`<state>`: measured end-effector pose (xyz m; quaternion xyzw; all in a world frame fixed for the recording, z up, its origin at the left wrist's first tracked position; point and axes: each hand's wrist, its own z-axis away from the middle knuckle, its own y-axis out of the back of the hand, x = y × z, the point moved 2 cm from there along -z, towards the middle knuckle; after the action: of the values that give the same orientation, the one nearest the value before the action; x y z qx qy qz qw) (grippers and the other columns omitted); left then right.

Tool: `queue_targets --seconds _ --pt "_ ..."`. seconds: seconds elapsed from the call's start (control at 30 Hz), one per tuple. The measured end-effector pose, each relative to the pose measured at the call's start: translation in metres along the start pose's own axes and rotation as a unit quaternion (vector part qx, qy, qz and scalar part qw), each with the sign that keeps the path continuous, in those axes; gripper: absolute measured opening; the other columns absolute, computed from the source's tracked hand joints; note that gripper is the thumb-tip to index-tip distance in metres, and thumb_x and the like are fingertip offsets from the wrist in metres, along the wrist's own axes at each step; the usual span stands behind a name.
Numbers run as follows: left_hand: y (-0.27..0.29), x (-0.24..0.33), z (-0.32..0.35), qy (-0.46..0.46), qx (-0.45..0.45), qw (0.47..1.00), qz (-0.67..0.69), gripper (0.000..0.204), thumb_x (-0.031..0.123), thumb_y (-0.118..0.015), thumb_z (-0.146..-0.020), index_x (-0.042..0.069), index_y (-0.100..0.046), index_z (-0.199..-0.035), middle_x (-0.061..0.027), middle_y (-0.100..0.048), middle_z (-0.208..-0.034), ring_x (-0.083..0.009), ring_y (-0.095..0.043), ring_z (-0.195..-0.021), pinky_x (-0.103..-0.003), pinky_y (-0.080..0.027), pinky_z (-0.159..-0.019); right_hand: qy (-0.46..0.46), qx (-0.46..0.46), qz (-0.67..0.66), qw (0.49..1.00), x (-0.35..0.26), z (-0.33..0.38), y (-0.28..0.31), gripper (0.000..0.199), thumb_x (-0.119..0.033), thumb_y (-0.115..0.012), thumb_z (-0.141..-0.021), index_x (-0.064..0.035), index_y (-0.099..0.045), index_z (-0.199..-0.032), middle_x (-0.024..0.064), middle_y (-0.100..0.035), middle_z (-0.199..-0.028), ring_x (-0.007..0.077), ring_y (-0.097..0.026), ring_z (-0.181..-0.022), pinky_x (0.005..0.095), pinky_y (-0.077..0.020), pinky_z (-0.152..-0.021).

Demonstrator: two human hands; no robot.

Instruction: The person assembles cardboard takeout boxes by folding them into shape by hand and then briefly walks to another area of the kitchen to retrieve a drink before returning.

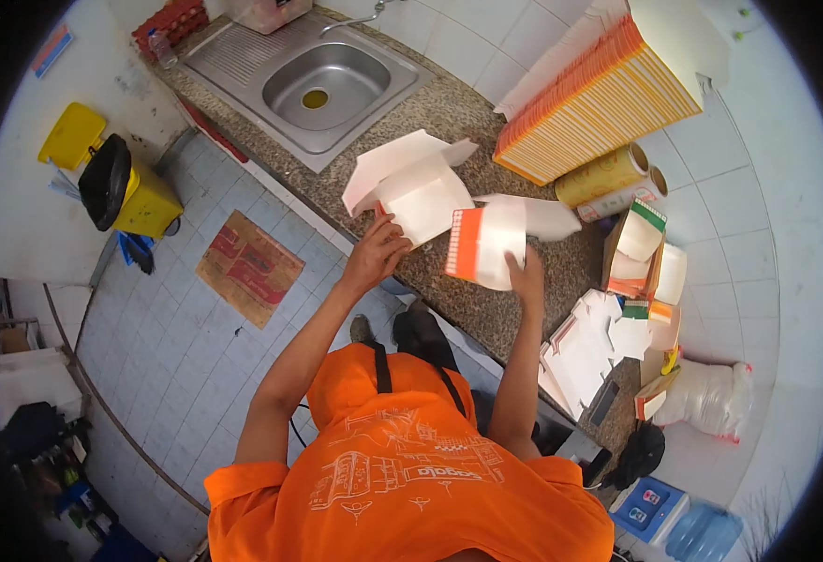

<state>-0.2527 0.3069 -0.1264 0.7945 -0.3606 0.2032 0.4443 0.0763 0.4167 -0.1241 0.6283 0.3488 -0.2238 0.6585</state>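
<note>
Two hands (374,251) (526,278) fold cartons (411,183) (486,244) — fingertips hidden.

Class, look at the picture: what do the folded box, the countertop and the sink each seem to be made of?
Folded box: thin white paperboard, judging by creased flaps. Countertop: speckled polished stone, probably granite. Sink: shiny grey metal, likely stainless steel, with a ribbed drainer.
</note>
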Motion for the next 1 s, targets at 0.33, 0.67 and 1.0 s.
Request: queue_targets --seconds 0.33,0.67,1.0 --pt "0.008 -0.01 -0.001 0.056 0.054 0.993 0.088 0.018 0.011 -0.08 -0.078 0.007 -0.073 -0.094 -0.0093 -0.068 -0.109 -0.0313 -0.063 -0.112 -0.044 -0.048 -0.101 0.122 -0.077 0.227 0.963 -0.129 -0.146 -0.073 0.038 -0.017 -0.07 -0.074 -0.0025 -0.068 -0.109 0.0244 -0.069 -0.103 0.0403 -0.067 -0.1 0.0483 -0.0533 -0.088" --pt "0.011 -0.016 -0.003 -0.044 0.077 0.996 0.004 0.019 0.017 -0.086 -0.071 0.009 -0.073 -0.083 -0.0017 -0.07 -0.094 -0.0272 -0.058 -0.114 -0.046 -0.043 -0.105 0.113 -0.146 0.102 0.977 -0.111 -0.161 -0.063 0.035 -0.03 -0.079 -0.066 -0.001 -0.073 -0.085 0.0193 -0.069 -0.079 0.0365 -0.067 -0.076 0.0443 -0.0517 -0.069" --pt "0.016 -0.01 -0.013 -0.03 0.066 0.997 0.012 0.019 0.02 -0.087 -0.07 0.013 -0.071 -0.075 0.0045 -0.07 -0.086 -0.024 -0.056 -0.11 -0.047 -0.04 -0.106 0.014 -0.015 0.217 0.976 -0.123 -0.127 -0.092 0.048 -0.01 -0.075 -0.079 0.0024 -0.051 -0.119 0.0228 -0.06 -0.117 0.0405 -0.058 -0.114 0.0464 -0.049 -0.094"
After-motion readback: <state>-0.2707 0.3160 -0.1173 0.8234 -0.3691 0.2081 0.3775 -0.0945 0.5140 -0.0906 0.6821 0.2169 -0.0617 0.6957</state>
